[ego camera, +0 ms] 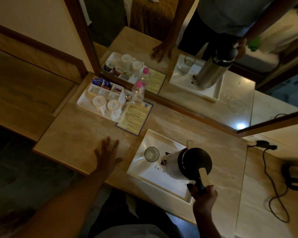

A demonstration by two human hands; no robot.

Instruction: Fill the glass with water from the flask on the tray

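A steel flask (175, 164) with a black lid stands on the white tray (149, 181) in front of me. My right hand (204, 197) grips its black handle at the near side. To the left of the flask, a clear drinking glass (151, 154) stands upright on the same tray; I cannot tell if it holds water. My left hand (107, 154) lies flat on the marble counter, fingers spread, left of the tray and apart from it.
Farther back on the left, a second white tray (82, 103) carries two upturned cups, sachets and a spoon. A pink-capped bottle (138, 92) and a printed card (134, 117) sit beside it. A mirror runs along the back. A black cable (273, 186) lies at right.
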